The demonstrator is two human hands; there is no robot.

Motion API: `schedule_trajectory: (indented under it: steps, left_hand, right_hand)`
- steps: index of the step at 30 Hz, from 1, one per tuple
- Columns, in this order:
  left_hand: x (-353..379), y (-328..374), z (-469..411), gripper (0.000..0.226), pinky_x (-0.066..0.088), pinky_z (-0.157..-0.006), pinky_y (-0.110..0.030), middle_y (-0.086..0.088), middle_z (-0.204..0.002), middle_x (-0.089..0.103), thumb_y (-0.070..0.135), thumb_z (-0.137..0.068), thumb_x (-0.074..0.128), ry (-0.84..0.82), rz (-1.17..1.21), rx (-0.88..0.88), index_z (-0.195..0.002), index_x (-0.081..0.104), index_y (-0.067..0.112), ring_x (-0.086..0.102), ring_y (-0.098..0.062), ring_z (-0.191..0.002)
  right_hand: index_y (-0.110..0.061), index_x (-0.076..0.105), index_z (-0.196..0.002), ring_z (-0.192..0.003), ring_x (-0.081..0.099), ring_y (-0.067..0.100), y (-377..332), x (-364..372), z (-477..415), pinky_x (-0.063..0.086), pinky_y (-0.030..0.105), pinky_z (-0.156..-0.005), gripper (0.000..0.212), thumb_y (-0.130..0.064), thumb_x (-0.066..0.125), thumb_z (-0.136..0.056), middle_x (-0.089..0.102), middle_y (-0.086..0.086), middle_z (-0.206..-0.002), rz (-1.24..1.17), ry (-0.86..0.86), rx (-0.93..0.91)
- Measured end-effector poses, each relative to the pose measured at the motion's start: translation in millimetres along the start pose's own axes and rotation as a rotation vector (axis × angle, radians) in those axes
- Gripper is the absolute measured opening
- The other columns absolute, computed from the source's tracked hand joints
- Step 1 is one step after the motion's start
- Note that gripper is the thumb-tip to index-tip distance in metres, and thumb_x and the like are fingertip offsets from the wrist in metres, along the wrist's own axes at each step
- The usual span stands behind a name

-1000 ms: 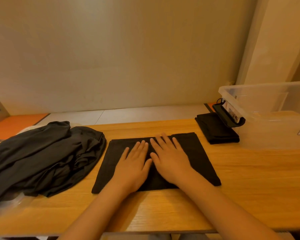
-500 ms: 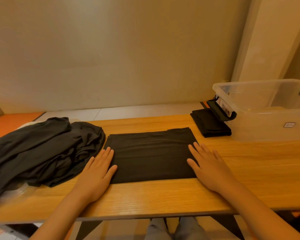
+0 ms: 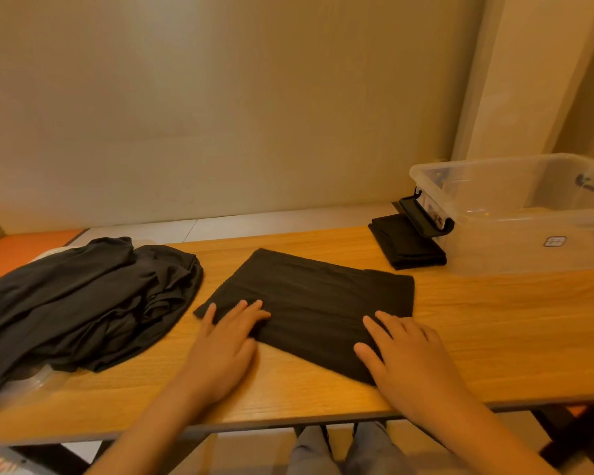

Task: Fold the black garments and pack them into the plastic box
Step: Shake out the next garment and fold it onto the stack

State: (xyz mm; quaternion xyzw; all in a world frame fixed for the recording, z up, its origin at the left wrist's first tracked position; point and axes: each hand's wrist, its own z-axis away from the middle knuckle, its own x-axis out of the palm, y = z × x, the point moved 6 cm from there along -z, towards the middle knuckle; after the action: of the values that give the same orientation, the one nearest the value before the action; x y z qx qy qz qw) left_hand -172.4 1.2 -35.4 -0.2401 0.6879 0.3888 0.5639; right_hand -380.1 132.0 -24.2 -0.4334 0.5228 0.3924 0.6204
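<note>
— Swivelling on the table (image 3: 494, 320) toward the plastic box (image 3: 494, 241), the folded garment (image 3: 309, 303) is now lying askew, long axis running far-left to near-right.

— Hands?

— I'm pressing my left hand (image 3: 220, 351) and right hand (image 3: 412, 365) flat on its near corners, gripping nothing. The right one is sitting nearer that box.

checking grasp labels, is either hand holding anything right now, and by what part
Nothing is gripped. The left hand rests flat on the folded black garment near its left corner, the right hand flat on its near corner, fingers straight.
</note>
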Motion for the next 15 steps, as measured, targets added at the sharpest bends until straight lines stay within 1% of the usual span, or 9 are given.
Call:
schedule_trajectory:
  steps: [1, 2, 3, 5, 7, 9, 11, 13, 15]
  left_hand:
    - [-10, -6, -8, 0.045, -0.017, -0.117, -0.036, 0.016, -0.158, 0.019, 0.021, -0.099, 0.032, 0.031, -0.027, -0.011, -0.14, 0.033, 0.04, -0.001, 0.001, -0.145]
    - [-19, -9, -14, 0.042, -0.015, -0.118, -0.037, 0.015, -0.156, 0.024, 0.02, -0.099, 0.032, 0.076, -0.061, -0.038, -0.137, 0.038, 0.039, 0.002, -0.001, -0.145]
    - [-27, -9, -17, 0.039, -0.012, -0.119, -0.038, 0.013, -0.156, 0.026, 0.022, -0.1, 0.031, 0.136, -0.06, -0.064, -0.135, 0.041, 0.037, 0.004, -0.003, -0.146]
    - [-31, 7, -15, 0.038, -0.007, -0.12, -0.037, 0.011, -0.156, 0.027, 0.031, -0.102, 0.031, 0.247, 0.032, -0.086, -0.139, 0.041, 0.033, 0.006, -0.005, -0.146]
    - [-20, 36, -8, 0.048, -0.003, -0.12, -0.036, 0.009, -0.158, 0.02, 0.043, -0.101, 0.029, 0.269, 0.078, -0.083, -0.147, 0.031, 0.03, 0.004, -0.007, -0.147]
    - [2, 54, -6, 0.061, -0.003, -0.121, -0.037, 0.003, -0.161, 0.005, 0.051, -0.1, 0.024, 0.174, 0.038, -0.138, -0.153, 0.013, 0.024, -0.006, -0.012, -0.148]
    - [22, 52, -11, 0.071, -0.004, -0.121, -0.039, -0.005, -0.161, -0.009, 0.057, -0.098, 0.018, 0.033, -0.053, -0.215, -0.154, -0.003, 0.019, -0.014, -0.019, -0.147]
    - [30, 41, -21, 0.075, -0.006, -0.12, -0.039, -0.005, -0.16, -0.014, 0.061, -0.096, 0.018, -0.07, -0.094, -0.199, -0.153, -0.007, 0.019, -0.016, -0.019, -0.147]
    - [28, 31, -35, 0.074, -0.008, -0.119, -0.036, 0.001, -0.16, -0.013, 0.061, -0.096, 0.025, -0.148, -0.084, -0.078, -0.153, -0.004, 0.025, -0.016, -0.014, -0.146]
  right_hand:
    - [-0.032, 0.021, -0.151, -0.143, 0.02, 0.016, -10, -5, 8, 0.014, 0.035, -0.117, 0.069, -0.063, 0.001, -0.092, 0.025, -0.008, -0.155, 0.008, 0.016, -0.01]
    - [-0.033, 0.028, -0.148, -0.139, 0.027, 0.015, -18, -10, 12, 0.017, 0.035, -0.115, 0.073, -0.065, -0.002, -0.09, 0.034, -0.008, -0.15, -0.006, 0.049, -0.021]
    - [-0.033, 0.032, -0.145, -0.136, 0.03, 0.013, -25, -18, 11, 0.019, 0.035, -0.114, 0.068, -0.064, 0.003, -0.092, 0.038, -0.009, -0.146, -0.031, 0.096, -0.033]
    - [-0.033, 0.032, -0.146, -0.139, 0.025, 0.012, -32, -29, -3, 0.015, 0.034, -0.114, 0.053, -0.056, 0.021, -0.099, 0.035, -0.01, -0.149, -0.098, 0.177, -0.096]
    - [-0.033, 0.025, -0.149, -0.146, 0.01, 0.01, -40, -27, -27, 0.007, 0.032, -0.117, 0.05, -0.047, 0.028, -0.101, 0.021, -0.011, -0.157, -0.152, 0.147, -0.222]
    - [-0.033, 0.02, -0.151, -0.147, -0.003, 0.007, -48, -14, -48, -0.001, 0.031, -0.117, 0.05, -0.043, 0.029, -0.103, 0.009, -0.012, -0.16, -0.117, 0.052, -0.374]
    - [-0.035, 0.017, -0.151, -0.146, -0.006, 0.006, -46, 1, -61, -0.004, 0.031, -0.117, 0.05, -0.043, 0.027, -0.103, 0.005, -0.012, -0.161, -0.059, -0.024, -0.418]
    - [-0.035, 0.012, -0.152, -0.147, -0.005, 0.007, -37, 10, -66, -0.003, 0.033, -0.118, 0.052, -0.044, 0.026, -0.103, 0.004, -0.012, -0.161, -0.065, -0.051, -0.34]
    - [-0.033, 0.009, -0.153, -0.147, -0.005, 0.009, -37, 15, -60, -0.004, 0.035, -0.119, 0.055, -0.045, 0.026, -0.102, 0.002, -0.009, -0.161, -0.079, -0.04, -0.229]
